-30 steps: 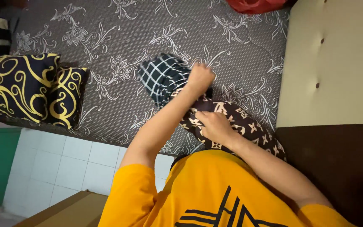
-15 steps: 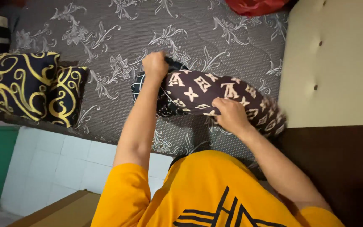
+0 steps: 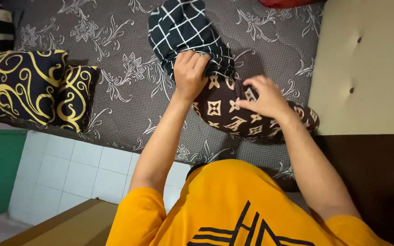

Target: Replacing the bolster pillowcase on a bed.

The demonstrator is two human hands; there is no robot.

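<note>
Head view: your left hand grips the bunched edge of the black-and-white checked pillowcase, fingers curled tight on the cloth. Your right hand rests with fingers loosely spread on the brown patterned pillow, which lies on the grey floral mattress near its front edge, beside the beige headboard.

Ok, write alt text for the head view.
The left hand grips a black-and-white checked cloth while the right hand rests on a brown patterned pillow, both on a grey floral mattress. A black-and-gold cushion lies nearby.
</note>
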